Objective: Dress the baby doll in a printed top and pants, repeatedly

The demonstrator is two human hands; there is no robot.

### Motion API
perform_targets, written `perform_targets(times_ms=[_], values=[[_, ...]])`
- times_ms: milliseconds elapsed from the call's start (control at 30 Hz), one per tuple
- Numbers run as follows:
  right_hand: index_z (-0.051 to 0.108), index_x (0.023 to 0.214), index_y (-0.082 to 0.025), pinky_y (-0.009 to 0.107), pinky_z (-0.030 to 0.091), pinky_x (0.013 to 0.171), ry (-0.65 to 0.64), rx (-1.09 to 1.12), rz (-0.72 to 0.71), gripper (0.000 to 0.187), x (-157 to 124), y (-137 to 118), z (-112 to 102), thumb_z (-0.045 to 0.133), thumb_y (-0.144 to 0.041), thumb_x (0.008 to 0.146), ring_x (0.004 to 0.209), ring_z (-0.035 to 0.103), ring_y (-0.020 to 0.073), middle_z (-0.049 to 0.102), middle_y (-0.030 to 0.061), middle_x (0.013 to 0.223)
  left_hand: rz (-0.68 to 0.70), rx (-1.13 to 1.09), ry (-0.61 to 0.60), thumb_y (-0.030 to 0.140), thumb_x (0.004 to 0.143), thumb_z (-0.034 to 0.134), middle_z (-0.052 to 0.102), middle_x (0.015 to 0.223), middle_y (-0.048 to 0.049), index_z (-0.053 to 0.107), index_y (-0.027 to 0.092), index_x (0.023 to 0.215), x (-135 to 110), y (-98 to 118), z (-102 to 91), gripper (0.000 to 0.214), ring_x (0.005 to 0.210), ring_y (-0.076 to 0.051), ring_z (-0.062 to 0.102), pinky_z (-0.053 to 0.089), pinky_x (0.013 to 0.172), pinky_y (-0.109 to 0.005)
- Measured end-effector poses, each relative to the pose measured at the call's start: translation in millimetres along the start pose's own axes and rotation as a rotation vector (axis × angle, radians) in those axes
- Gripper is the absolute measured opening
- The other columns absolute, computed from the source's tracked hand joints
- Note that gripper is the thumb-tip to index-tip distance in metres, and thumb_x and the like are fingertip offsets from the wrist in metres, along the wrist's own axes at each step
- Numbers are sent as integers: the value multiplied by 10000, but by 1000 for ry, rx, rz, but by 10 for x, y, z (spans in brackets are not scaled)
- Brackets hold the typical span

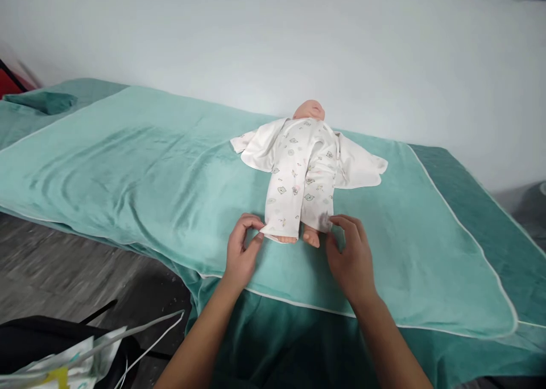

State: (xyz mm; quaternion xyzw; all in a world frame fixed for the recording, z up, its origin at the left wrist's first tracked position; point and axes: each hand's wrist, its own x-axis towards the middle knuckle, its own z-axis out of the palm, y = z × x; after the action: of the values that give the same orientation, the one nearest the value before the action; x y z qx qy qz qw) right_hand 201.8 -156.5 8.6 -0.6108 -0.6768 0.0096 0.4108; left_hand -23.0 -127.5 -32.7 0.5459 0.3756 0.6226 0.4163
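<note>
A baby doll lies on its back on a light green sheet, head toward the wall. White printed baby pants cover its legs, over an open white baby shirt with sleeves spread to both sides. My left hand pinches the hem of the pant leg on the left between thumb and fingertips. At the other pant leg, my right hand has its fingertips closed on the outer hem. Below the hems, one bare foot shows well, and only the toes of the other.
The sheet lies over a darker green cover on a bed against a white wall. A folded dark green cloth sits at the far left. Lower left, a black chair holds plastic packaging.
</note>
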Motion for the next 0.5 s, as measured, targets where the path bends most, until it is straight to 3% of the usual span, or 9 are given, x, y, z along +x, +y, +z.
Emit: perform_targets(times_ms=[133,233,367,500], values=[[609,1111,-200,453,515,863,-86,-95,59,240,2,131,117,617,-170,873,1033,603,292,648,117,1109,-20,-17,45,219,959,577,558,919,-4,632,219,942,0,3,11,58,874,-139,530,411,795,-250],[629,1040,-207,427,494,838,-101,-65,50,155,26,115,143,585,-167,897,960,605,267,670,79,1005,-42,-16,76,247,959,587,561,881,3,636,217,925,-2,-8,9,67,822,-131,519,403,764,-247],[615,942,-223,311,468,717,-53,162,84,53,54,-32,10,577,-187,946,785,602,169,650,8,867,-100,-35,96,292,945,608,569,828,4,640,209,903,-11,-30,-4,98,771,-135,517,404,731,-256],[602,950,-234,269,441,683,8,285,33,74,58,-192,-169,575,-166,957,744,580,128,621,-22,836,-137,-47,110,325,934,626,561,781,9,635,205,880,-10,-34,-5,132,735,-135,515,406,711,-258]])
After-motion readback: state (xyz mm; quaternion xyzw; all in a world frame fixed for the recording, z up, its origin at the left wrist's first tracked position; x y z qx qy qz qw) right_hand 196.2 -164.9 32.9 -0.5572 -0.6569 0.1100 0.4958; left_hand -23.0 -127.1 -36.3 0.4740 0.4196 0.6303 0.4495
